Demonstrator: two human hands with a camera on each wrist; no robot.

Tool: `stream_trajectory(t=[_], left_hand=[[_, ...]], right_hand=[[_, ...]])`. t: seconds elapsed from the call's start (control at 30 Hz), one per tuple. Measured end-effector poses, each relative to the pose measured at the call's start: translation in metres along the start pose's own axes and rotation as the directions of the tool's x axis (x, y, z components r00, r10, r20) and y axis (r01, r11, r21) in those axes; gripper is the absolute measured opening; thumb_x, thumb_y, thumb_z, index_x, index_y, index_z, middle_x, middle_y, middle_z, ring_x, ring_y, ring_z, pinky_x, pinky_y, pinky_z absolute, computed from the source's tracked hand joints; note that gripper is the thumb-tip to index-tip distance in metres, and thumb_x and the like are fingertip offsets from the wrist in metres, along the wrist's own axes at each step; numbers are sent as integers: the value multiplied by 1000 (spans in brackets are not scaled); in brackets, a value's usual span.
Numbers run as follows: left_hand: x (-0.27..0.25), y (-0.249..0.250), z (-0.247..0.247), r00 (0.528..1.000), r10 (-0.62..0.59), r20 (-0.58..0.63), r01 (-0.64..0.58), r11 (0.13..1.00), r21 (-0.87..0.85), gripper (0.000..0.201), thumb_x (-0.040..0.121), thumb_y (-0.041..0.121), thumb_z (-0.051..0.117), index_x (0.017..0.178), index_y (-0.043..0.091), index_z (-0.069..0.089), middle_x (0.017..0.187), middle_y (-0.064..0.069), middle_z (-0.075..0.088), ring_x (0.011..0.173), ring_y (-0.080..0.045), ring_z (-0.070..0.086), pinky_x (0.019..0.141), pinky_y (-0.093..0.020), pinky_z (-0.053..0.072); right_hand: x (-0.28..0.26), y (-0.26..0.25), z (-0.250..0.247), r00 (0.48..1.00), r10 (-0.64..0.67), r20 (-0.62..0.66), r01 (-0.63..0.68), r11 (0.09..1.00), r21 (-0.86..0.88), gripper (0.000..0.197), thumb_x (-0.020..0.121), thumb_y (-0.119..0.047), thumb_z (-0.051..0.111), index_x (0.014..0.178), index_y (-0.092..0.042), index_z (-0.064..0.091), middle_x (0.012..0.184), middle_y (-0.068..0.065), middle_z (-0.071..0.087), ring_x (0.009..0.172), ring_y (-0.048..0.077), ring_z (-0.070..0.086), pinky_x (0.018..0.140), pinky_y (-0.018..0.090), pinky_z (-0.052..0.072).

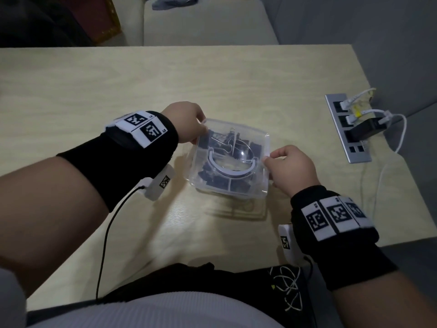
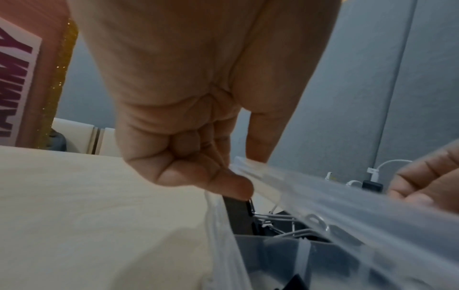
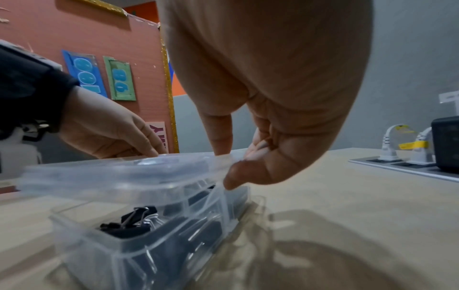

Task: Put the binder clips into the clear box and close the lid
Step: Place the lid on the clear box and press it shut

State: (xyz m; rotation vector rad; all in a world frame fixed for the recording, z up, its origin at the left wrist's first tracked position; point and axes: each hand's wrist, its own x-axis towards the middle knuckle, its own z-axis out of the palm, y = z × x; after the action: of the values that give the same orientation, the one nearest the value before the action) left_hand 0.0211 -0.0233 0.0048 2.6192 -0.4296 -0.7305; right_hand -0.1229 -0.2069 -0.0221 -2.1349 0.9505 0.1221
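Now both hands pinching the lid point(image 1: 238, 147) — left hand point(image 1: 186, 121), right hand point(image 1: 290, 166) — above clear box point(image 1: 260, 188), binder clips point(image 3: 134, 221) inside

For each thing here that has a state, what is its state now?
Lid: held above the box, not yet seated.
Clear box: open, on the table.
Binder clips: inside the box.
Left hand: pinches the lid's far corner.
Right hand: pinches the lid's near edge.
Power strip: plugs inserted.

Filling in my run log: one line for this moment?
clips: in box | lid: held over box, not seated | left hand, right hand: pinching lid
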Motion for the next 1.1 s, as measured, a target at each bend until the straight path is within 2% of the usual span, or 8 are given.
stream_trajectory(t=[0.17,0.33,0.53,0.67,0.77,0.83,1.0,1.1], left_hand=[[1,-2,-2,998,15,-61,-14,1000,17,31,93,25,50,122,18,60,110,-11,69,105,-28,61,81,-32,43],[4,-8,3,995,43,-91,-38,998,53,31,94,25,51,123,21,60,114,-6,68,108,-27,60,86,-32,43],[8,-7,12,991,85,-101,-69,986,152,35,88,29,57,122,19,61,113,-6,68,106,-27,60,86,-35,46],[3,-14,10,999,46,-1,-45,987,157,46,86,40,64,128,23,57,119,-5,62,107,-26,60,87,-36,46],[-4,-18,8,993,-71,95,69,997,28,39,88,45,62,108,12,65,90,-5,76,87,-25,72,81,-35,56],[-6,-17,8,982,-115,153,107,992,63,52,91,51,53,86,4,74,73,-7,77,72,-24,73,76,-32,56],[-8,-6,16,990,-92,107,64,970,236,58,94,41,50,47,11,65,49,1,63,48,-15,57,70,-30,48],[-7,1,19,990,-99,103,61,945,323,54,92,29,55,41,12,60,46,1,60,45,-17,55,67,-30,49]], right_hand=[[-12,-4,3,997,-77,-32,76,997,-30,18,83,-33,63,92,-18,58,82,7,69,74,28,67,71,39,56],[-15,-4,11,998,-67,-13,65,993,-94,15,85,-33,61,90,-20,57,82,3,66,77,27,64,69,35,54],[-13,1,15,992,-111,-63,99,982,-160,8,90,-27,56,91,-19,53,97,5,54,75,23,52,67,28,37],[-9,5,15,994,-78,-72,72,994,-77,16,92,-22,56,104,-12,51,75,0,54,66,18,53,59,28,39],[-4,6,11,997,16,-70,-17,1000,-18,29,91,-28,59,112,-10,47,79,-1,53,71,21,56,65,28,40],[0,7,10,999,26,-47,-29,998,-53,28,91,-32,59,104,-8,52,88,5,63,82,27,60,68,29,40],[4,-3,10,998,-26,-49,12,964,-267,25,94,-27,54,102,-4,54,85,6,56,76,26,51,64,30,37],[5,-13,12,994,-98,-53,65,896,-439,17,95,-19,52,102,-5,56,97,13,59,76,26,50,63,31,37]])
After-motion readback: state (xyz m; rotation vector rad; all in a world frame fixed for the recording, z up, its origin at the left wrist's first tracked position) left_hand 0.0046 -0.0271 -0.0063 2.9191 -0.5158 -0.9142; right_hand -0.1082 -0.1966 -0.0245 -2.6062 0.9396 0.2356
